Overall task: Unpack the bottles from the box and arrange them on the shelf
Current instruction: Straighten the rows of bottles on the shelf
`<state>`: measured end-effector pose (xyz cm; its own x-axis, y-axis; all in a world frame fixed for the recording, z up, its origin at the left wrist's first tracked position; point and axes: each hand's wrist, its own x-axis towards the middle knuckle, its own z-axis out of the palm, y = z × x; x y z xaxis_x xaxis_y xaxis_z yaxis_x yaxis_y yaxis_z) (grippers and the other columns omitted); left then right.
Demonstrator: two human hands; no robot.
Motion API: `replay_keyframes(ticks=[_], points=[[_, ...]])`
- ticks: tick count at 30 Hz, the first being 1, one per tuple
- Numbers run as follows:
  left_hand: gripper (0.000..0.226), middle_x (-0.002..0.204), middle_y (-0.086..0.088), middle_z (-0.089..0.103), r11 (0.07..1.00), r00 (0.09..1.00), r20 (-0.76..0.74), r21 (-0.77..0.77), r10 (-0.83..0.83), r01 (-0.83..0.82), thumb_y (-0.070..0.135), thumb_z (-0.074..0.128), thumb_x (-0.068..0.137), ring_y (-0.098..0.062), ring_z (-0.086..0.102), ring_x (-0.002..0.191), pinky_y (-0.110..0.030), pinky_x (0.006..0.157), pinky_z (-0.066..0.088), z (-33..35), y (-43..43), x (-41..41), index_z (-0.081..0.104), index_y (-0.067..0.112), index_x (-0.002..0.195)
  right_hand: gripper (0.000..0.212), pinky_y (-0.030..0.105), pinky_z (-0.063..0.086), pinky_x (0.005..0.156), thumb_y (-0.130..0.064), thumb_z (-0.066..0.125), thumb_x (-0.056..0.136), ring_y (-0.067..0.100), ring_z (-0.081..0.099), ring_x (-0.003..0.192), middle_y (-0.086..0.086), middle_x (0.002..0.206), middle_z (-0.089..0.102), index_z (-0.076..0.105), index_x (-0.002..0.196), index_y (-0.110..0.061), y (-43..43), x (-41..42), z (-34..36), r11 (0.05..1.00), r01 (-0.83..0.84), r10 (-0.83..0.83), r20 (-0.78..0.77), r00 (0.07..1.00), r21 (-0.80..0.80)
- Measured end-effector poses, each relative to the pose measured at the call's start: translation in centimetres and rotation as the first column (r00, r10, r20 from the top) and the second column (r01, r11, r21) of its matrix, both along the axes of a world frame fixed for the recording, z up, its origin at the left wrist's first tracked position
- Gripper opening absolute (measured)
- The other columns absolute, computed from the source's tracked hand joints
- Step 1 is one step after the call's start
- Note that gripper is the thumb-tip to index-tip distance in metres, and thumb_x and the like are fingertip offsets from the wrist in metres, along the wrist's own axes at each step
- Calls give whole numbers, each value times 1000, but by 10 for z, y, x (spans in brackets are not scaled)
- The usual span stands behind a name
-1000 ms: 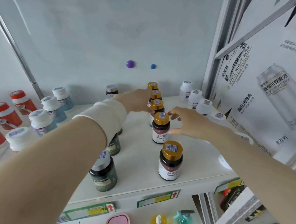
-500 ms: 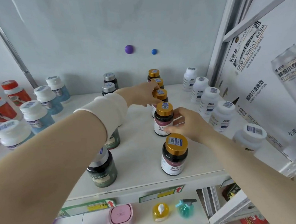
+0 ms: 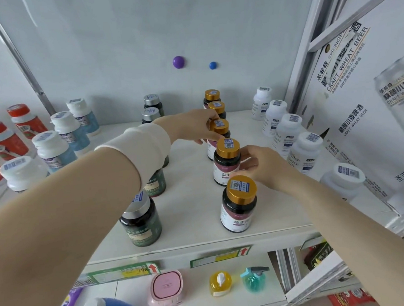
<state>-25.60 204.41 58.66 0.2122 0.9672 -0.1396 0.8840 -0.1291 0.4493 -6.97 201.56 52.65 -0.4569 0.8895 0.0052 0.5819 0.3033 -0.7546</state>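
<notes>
Five gold-capped bottles stand in a line from the back edge of the shelf to its front edge. The left hand curls its fingers round the middle bottle. The right hand pinches the second bottle from the front. Green bottles stand left of the line, white bottles right.

White printed poster panel, right side — "CRAFT WHEAT BEER", "精酿小麦啤酒", "圣菲特". Gold-capped dark glass bottles — labels begin "益生". Green-edged shelf price tag: handwritten "19", red up-arrow.
</notes>
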Motion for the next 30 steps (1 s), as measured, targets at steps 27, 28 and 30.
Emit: replay_keyframes(ticks=[27,28,30], points=[[42,114,9,57,995,700,-707,83,98,-55,40,61,86,-20,57,104,-45,94,46,79,-92,-82,49,31,125,50,33,43,91,-29,62,85,25,50,117,6,133,51,46,131,-15,-12,-50,127,851,-356,33,637,770,386],[42,116,9,57,995,694,-714,72,97,-66,40,61,86,-21,57,105,-45,95,46,76,-95,-87,48,31,125,51,34,43,91,-29,62,86,26,49,118,6,134,49,45,132,-17,-15,-58,124,842,-372,25,662,750,390],[43,118,9,57,996,689,-719,47,89,-80,40,62,86,-21,57,106,-45,95,46,70,-98,-98,48,33,126,52,35,40,96,-29,60,88,27,46,122,7,136,47,42,135,-17,-21,-74,119,831,-397,15,698,716,390]])
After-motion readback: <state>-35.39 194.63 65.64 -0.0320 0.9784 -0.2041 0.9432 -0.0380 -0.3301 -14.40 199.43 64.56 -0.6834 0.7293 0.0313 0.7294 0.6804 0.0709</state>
